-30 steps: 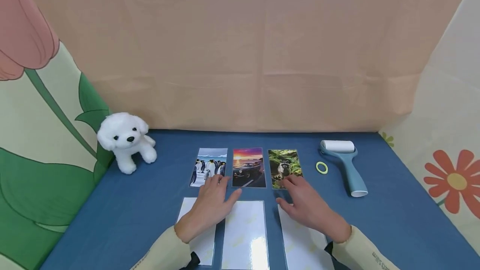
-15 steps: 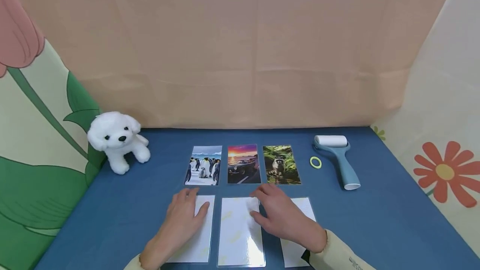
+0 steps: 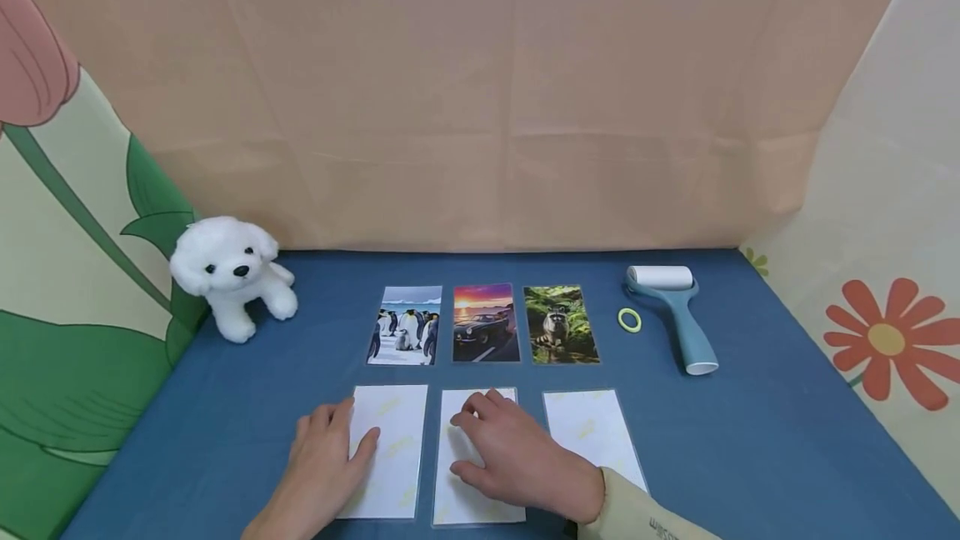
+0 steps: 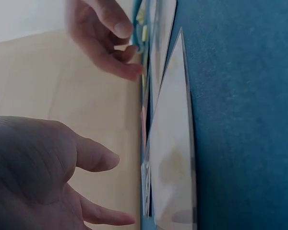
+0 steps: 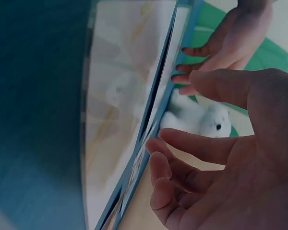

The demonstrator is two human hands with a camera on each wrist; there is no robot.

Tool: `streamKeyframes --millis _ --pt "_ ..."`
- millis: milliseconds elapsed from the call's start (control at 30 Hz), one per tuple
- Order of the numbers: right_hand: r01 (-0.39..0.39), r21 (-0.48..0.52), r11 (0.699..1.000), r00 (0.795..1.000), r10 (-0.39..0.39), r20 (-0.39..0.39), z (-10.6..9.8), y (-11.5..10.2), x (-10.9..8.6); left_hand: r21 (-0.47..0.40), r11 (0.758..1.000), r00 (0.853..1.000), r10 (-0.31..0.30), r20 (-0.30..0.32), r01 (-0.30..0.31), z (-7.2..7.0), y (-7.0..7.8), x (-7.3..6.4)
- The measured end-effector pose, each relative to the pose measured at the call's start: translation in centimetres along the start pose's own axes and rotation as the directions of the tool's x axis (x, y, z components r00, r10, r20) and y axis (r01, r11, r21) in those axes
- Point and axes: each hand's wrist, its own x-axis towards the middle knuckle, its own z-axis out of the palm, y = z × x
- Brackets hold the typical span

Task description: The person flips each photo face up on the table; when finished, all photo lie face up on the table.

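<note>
Three white cards with faint yellow marks lie in a row near me: a left card (image 3: pixel 393 448), a middle card (image 3: pixel 480 502) and a right card (image 3: pixel 592 432). My left hand (image 3: pixel 318 465) hovers at the left card's left edge, fingers spread and holding nothing; in the left wrist view the left hand (image 4: pixel 43 167) shows apart from the card. Over the middle card is my right hand (image 3: pixel 517 457), partly hiding it. In the right wrist view, the right hand (image 5: pixel 240 148) has loosely bent fingers with nothing between them.
Behind the white cards lie a penguin picture (image 3: pixel 406 326), a car picture (image 3: pixel 486 323) and a raccoon picture (image 3: pixel 560 325). A white plush dog (image 3: pixel 232 277) sits at the back left. At the right are a green ring (image 3: pixel 629 320) and a blue-handled roller (image 3: pixel 678 311).
Both hands have drawn back toward me from the pictures and shifted left. The right hand has passed from the raccoon picture to above the middle white card. The cards look unmoved.
</note>
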Motion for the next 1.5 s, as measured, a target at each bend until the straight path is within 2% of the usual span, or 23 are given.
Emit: streamKeyframes --millis 200,433,633,967,1067,1233,1367,1500 --pt "0.018 -0.002 1.0 0.998 -0.018 0.06 0.5 -1.1 0.9 0.015 0.999 0.997 -0.052 0.051 0.051 0.1 -0.3 -0.2" --pt "0.075 -0.045 0.996 0.994 -0.072 0.079 1.1 -2.0 1.7 -0.012 1.0 0.997 -0.021 0.074 0.022 0.3 -0.8 -0.7" --pt "0.096 -0.061 0.994 0.991 -0.09 0.094 1.6 -2.4 2.2 -0.013 0.998 0.992 -0.058 0.113 0.059 0.2 -0.7 -0.8" --pt "0.109 -0.085 0.99 0.991 -0.102 0.088 1.9 -2.5 2.4 -0.051 0.996 0.991 -0.063 0.118 0.069 0.4 -1.0 -1.1" --pt "0.106 -0.079 0.991 0.991 -0.099 0.087 1.9 -2.5 2.4 -0.094 0.994 0.993 -0.052 0.103 0.062 0.4 -1.1 -1.2" --pt "0.107 -0.069 0.992 0.992 -0.102 0.079 2.0 -2.5 2.5 -0.2 0.979 0.999 -0.018 0.038 0.026 -0.1 -1.2 -1.5" --pt "0.112 -0.064 0.992 0.992 -0.107 0.074 2.0 -2.4 2.6 -0.284 0.957 0.998 -0.056 0.006 0.056 -1.1 -0.8 -1.7" --pt "0.094 -0.028 0.995 0.992 -0.091 0.084 2.0 -2.2 2.7 -0.385 0.918 0.995 -0.104 -0.011 0.092 -2.1 -0.4 -1.8"
